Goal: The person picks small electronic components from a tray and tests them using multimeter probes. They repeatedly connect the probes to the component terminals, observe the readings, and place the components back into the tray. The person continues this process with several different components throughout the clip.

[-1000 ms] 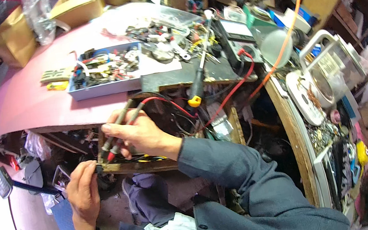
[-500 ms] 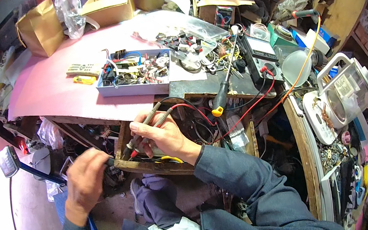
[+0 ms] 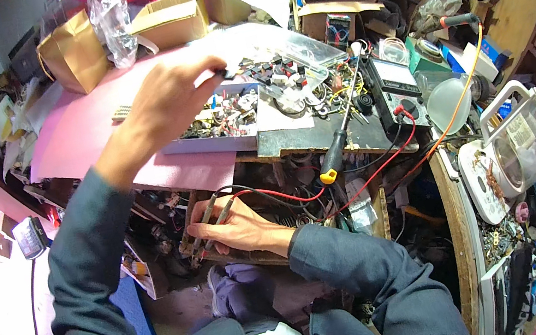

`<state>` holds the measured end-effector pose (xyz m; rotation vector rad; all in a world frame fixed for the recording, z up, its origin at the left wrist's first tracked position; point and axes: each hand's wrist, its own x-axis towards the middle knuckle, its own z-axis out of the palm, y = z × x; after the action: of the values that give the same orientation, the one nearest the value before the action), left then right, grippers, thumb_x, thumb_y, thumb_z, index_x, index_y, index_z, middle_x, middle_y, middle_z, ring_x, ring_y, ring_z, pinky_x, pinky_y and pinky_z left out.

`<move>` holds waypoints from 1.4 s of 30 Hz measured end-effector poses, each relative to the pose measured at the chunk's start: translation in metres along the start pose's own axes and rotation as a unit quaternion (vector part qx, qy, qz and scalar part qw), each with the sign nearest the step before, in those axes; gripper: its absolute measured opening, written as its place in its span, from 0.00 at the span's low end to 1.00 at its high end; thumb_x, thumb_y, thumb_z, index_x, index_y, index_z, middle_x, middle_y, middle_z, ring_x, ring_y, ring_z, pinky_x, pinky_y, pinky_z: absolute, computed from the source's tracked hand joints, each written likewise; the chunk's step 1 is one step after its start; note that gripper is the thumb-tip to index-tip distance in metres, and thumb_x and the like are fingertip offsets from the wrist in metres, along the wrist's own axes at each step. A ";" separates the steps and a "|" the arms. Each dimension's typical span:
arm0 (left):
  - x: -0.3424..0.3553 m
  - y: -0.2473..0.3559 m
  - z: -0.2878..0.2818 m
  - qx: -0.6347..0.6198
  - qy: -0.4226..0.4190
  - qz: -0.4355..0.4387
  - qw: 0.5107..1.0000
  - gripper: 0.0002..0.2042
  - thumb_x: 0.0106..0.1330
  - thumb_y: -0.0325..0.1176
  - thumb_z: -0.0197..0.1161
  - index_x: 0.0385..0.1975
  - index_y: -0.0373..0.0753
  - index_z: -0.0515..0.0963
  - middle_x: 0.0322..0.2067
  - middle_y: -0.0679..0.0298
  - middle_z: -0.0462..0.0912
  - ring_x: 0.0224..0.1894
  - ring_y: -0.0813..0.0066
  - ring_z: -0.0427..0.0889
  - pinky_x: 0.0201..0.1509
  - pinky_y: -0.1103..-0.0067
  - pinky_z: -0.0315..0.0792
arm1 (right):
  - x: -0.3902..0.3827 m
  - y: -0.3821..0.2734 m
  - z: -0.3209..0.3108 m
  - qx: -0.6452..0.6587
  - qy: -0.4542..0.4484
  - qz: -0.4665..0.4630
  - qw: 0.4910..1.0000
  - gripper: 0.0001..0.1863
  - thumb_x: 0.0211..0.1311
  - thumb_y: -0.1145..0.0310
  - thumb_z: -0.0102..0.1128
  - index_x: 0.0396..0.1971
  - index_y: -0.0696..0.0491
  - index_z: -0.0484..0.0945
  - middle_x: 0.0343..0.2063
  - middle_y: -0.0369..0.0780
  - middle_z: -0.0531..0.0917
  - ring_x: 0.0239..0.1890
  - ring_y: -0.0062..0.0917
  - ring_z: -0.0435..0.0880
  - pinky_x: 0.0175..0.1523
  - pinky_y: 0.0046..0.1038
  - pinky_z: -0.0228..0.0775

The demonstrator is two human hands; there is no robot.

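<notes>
My left hand (image 3: 163, 100) is raised over the shallow box (image 3: 218, 146) of small electronic parts, its thumb and fingers pinched on a small black part (image 3: 223, 73) whose kind I cannot make out. Lower down, my right hand (image 3: 241, 225) grips a pair of multimeter probes (image 3: 224, 211), tips pointing down over an open wooden drawer. Their black and red leads run right toward the analog multimeter (image 3: 393, 82) at the bench's right. Many loose connectors and switches (image 3: 288, 78) lie heaped beside the box.
A black-and-yellow screwdriver (image 3: 336, 157) hangs over the bench edge. Further right are a soldering iron (image 3: 459, 19) with an orange cord, a translucent round lid (image 3: 450, 101) and a clear plastic appliance (image 3: 521, 137). A paper bag (image 3: 74, 54) and a cardboard box (image 3: 170, 21) stand behind.
My left hand has risen from beside the drawer to above the parts box, the small black part in its fingers. My right hand still holds the probes near the drawer. The view has shifted slightly.
</notes>
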<state>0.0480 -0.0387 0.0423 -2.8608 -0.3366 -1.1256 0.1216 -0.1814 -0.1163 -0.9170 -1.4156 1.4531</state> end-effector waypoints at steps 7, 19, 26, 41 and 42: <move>0.081 -0.078 0.088 0.023 -0.177 -0.083 0.980 0.10 0.61 0.31 0.64 0.41 0.39 0.83 0.34 0.52 0.86 0.38 0.55 0.86 0.43 0.68 0.78 | -0.003 -0.005 -0.002 0.025 -0.038 -0.008 0.999 0.13 0.67 0.63 0.62 0.28 0.57 0.77 0.15 0.35 0.78 0.12 0.17 0.76 0.17 0.22 0.67; 0.098 -0.112 0.150 0.073 -0.141 -0.050 0.986 0.08 0.62 0.35 0.62 0.36 0.42 0.85 0.32 0.54 0.86 0.39 0.55 0.86 0.46 0.66 0.78 | -0.002 0.000 -0.003 0.018 -0.006 -0.055 0.998 0.15 0.62 0.60 0.63 0.26 0.57 0.78 0.15 0.36 0.77 0.16 0.20 0.75 0.22 0.27 0.66; 0.093 -0.126 0.139 0.202 -0.248 -0.097 0.942 0.10 0.65 0.38 0.59 0.30 0.40 0.83 0.29 0.53 0.85 0.36 0.53 0.85 0.42 0.64 0.78 | 0.002 0.007 -0.004 -0.027 -0.015 -0.063 0.998 0.14 0.63 0.61 0.63 0.29 0.58 0.79 0.21 0.37 0.82 0.17 0.19 0.77 0.22 0.25 0.69; 0.090 -0.155 0.191 0.042 -0.155 -0.166 0.973 0.11 0.65 0.38 0.60 0.38 0.38 0.82 0.30 0.51 0.84 0.33 0.56 0.83 0.38 0.65 0.75 | 0.000 0.001 -0.005 -0.014 -0.008 -0.048 0.999 0.14 0.58 0.60 0.61 0.25 0.58 0.80 0.15 0.40 0.77 0.20 0.25 0.75 0.29 0.32 0.68; 0.092 -0.147 0.188 0.039 -0.158 -0.177 0.971 0.11 0.64 0.38 0.61 0.38 0.38 0.82 0.31 0.51 0.84 0.33 0.57 0.83 0.38 0.65 0.75 | -0.001 0.001 -0.006 -0.020 -0.006 -0.056 0.998 0.14 0.58 0.60 0.61 0.25 0.58 0.80 0.15 0.40 0.77 0.20 0.25 0.75 0.29 0.32 0.68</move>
<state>0.2071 0.1453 -0.0383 -2.9783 -0.9168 -0.6599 0.1277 -0.1800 -0.1178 -0.8417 -1.4859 1.3519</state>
